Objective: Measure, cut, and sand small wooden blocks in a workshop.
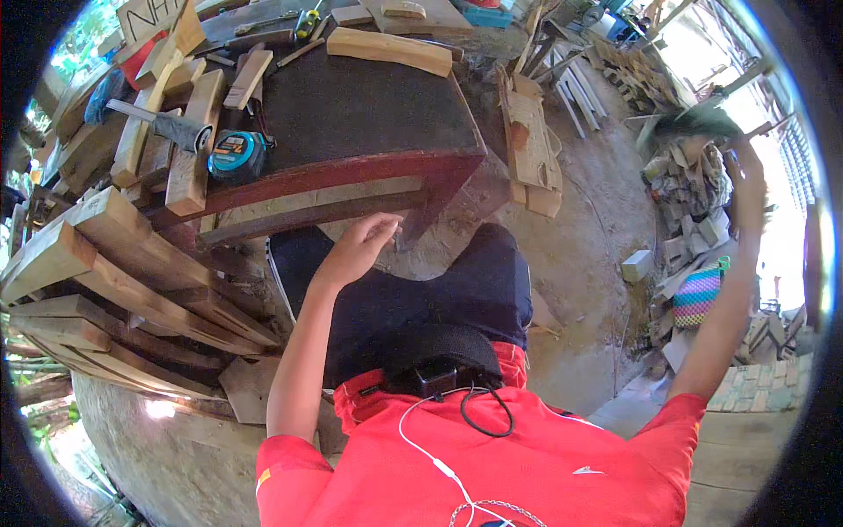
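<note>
Seemingly yet to handle timber on worktop, with left hand near it, fingers narrow, apparently empty; cannot tell right hand's fingers, well rightward of it

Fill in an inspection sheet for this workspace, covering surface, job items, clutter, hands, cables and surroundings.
Surface: dark-topped table with a reddish front edge.
Job's things: teal tape measure near the table's front edge; curved wooden block at its far right.
Clutter: loose wood piece and yellow-handled tool on the table.
Left hand: fingers bent, before the table; nothing visibly held.
Right hand: raised far right beside a blurred dark green shape; holding unclear.
Cables: white cord and black loop against the red shirt.
Surroundings: stacked timber left; scrap pile and striped woven bag right.
</note>
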Tool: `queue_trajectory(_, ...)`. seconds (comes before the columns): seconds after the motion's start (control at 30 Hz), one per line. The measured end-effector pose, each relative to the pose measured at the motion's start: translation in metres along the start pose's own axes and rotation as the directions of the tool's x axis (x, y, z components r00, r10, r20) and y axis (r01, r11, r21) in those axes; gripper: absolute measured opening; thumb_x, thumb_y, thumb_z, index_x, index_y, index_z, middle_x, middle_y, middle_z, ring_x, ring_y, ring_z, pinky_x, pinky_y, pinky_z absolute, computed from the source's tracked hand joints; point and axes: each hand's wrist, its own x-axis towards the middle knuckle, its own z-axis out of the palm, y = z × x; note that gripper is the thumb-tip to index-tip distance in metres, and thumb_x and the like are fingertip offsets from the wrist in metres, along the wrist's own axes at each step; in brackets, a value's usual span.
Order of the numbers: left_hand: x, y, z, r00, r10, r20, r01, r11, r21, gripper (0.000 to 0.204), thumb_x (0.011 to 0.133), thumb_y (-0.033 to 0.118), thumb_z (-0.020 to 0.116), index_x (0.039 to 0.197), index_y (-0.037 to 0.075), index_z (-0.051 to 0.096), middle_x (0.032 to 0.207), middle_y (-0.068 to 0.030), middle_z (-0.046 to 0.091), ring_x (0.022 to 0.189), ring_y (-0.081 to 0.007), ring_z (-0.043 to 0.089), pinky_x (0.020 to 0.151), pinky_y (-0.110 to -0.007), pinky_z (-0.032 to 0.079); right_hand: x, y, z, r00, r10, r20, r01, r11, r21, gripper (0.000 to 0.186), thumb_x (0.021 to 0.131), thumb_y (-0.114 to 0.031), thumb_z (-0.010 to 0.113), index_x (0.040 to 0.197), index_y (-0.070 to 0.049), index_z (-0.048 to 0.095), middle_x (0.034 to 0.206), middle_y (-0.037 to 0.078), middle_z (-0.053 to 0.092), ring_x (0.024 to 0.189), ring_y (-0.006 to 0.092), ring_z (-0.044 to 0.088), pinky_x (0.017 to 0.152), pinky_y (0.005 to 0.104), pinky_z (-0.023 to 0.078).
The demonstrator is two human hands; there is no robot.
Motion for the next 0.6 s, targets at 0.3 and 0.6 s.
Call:
queue_trajectory(0.3, 0.004, -0.037, 0.015, 0.997, -0.082, 0.015, 0.083, 0.982, -0.167, 0.043, 0.105, 0.041, 0.048, 0.125, 0.007, 0.064, 0.111, -0.004, 0.07, 0.096, -0.0139, 0.065, 0.088, -0.031, 0.05, -0.039, -0.082, 0.013, 0.867, -0.309, -0.391, 0.193, 0.932, -0.307, 0.028, 0.09, -0.003, 0.052, 0.114, -0.001, 0.065, 0.089, 0.013, 0.068, 0.073, 0.0245, 0.068, 0.063, 0.0368, 0.055)
queue_trajectory(0.6, -0.007, -0.097, -0.015, 0.959, -0.239, -0.151, 0.003, 0.545, -0.839, 0.041, 0.104, 0.037, 0.05, 0.123, 0.003, 0.064, 0.107, -0.008, 0.07, 0.092, -0.0161, 0.067, 0.085, -0.032, 0.053, -0.1, -0.115, 0.155, 0.435, -0.064, 0.898, 0.22, 0.975, -0.037, 0.033, 0.084, -0.001, 0.05, 0.11, -0.001, 0.07, 0.094, 0.024, 0.071, 0.078, 0.0272, 0.074, 0.075, 0.0406, 0.056)
